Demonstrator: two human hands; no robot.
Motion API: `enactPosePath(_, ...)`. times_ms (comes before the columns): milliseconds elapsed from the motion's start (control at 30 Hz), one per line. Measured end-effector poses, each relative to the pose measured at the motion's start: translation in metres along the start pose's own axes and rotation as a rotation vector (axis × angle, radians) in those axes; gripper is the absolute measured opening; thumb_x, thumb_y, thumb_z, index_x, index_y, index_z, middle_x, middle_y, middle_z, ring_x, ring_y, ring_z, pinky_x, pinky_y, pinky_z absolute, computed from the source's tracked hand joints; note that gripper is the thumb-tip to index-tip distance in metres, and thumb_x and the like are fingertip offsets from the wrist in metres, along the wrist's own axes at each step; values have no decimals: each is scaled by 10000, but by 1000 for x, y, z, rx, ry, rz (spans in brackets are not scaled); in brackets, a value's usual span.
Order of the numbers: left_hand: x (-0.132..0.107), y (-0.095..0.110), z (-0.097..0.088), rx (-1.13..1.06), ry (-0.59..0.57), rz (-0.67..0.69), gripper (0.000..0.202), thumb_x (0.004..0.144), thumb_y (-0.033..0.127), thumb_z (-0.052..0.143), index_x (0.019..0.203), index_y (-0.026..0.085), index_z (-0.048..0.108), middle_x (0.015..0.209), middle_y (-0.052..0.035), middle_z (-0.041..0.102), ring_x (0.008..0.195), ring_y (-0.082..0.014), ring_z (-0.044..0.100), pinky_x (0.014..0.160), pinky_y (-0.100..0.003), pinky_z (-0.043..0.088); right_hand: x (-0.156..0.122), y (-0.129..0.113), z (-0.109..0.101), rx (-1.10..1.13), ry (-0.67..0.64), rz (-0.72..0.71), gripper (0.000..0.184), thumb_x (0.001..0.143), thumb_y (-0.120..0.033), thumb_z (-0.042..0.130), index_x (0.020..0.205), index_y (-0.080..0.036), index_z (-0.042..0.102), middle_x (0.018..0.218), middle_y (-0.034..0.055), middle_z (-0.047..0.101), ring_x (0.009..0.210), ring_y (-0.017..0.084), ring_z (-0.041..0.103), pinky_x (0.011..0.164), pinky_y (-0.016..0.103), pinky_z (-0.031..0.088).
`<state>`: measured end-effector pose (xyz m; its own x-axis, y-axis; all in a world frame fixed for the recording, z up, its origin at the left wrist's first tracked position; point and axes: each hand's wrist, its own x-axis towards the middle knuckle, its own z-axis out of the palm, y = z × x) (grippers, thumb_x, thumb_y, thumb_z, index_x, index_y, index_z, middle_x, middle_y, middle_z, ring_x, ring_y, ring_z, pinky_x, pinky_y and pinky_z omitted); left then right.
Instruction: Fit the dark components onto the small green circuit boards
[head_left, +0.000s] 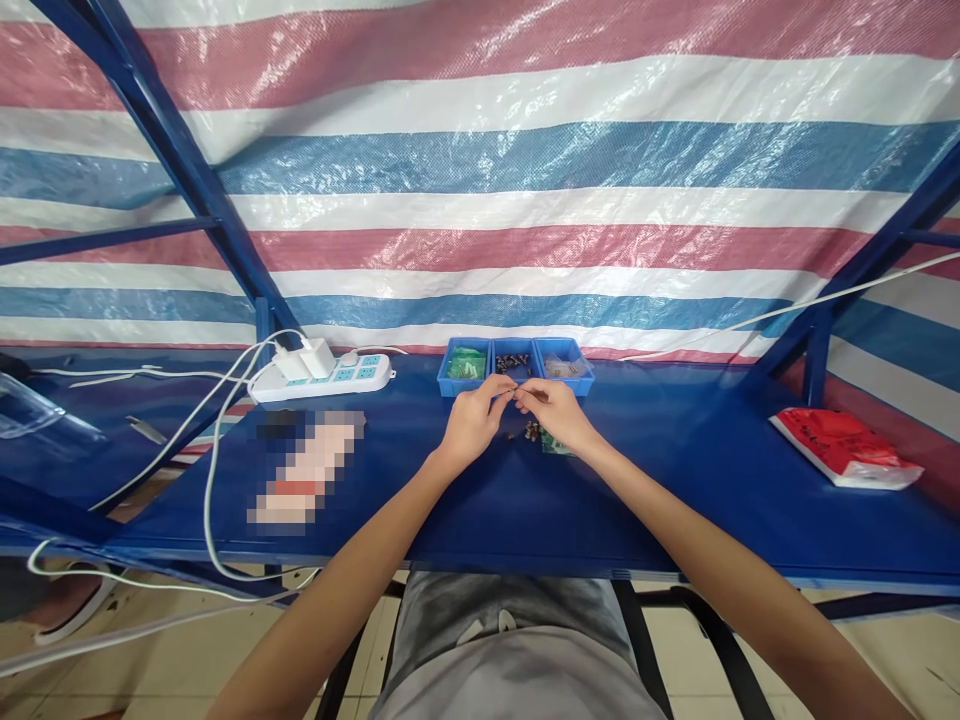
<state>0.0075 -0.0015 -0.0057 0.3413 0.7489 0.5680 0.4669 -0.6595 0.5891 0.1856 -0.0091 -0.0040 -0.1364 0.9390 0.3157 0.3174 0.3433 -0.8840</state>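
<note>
My left hand [476,418] and my right hand [556,408] meet fingertip to fingertip above the blue table. Both pinch at a tiny dark thing between them, too small to make out. Under my right hand lies a small pile of brown-and-metallic pieces [532,431]. Next to the pile, a green flat item [555,444] is partly covered by my right hand and wrist. Just beyond my fingers stand three joined blue bins: the left bin [444,386] with green pieces, the middle one [512,344] with dark small parts, the right one [587,384] with clear plastic bags.
A white power strip [367,378] with plugged-in chargers stands at the back left, its white cables [212,470] trailing over the table's edge. A blurred-out item [315,465] lies at left. At far right is a red-and-white packet [847,447]. Blue frame posts [191,165] rise before striped sheeting.
</note>
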Motion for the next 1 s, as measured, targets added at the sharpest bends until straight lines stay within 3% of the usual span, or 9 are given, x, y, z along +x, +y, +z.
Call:
enactPosePath(333,1,3,-2,-54,71,-10,114,965,260,573,1066,248,624,1073,6,759,1031,-174,728,732,-233,560,-2,-10,1,106,-17,105,187,836,-337,589,797,-184,690,751,39,697,725,194,672,635,282,509)
enactPosePath(600,4,1,-3,-124,119,-101,141,893,251,656,1033,232,645,927,2,773,924,-183,744,734,-257,575,-4,-13,3,119,-19,105,217,841,-378,610,869,-177,685,769,46,694,732,195,672,608,275,491)
enactPosePath(867,4,-1,-1,-158,78,-76,168,924,272,610,1029,236,735,1046,-3,771,944,-187,744,886,-302,593,-4,-6,4,125,50,53,243,846,-422,639,845,-181,669,744,46,694,716,203,671,709,331,521)
enactPosePath(1000,3,-2,1,-171,60,-94,219,887,238,654,1096,231,721,1076,-18,768,1011,-208,736,864,-305,611,-3,-6,3,132,82,62,263,848,-450,643,836,-187,659,722,44,685,698,209,665,668,326,515)
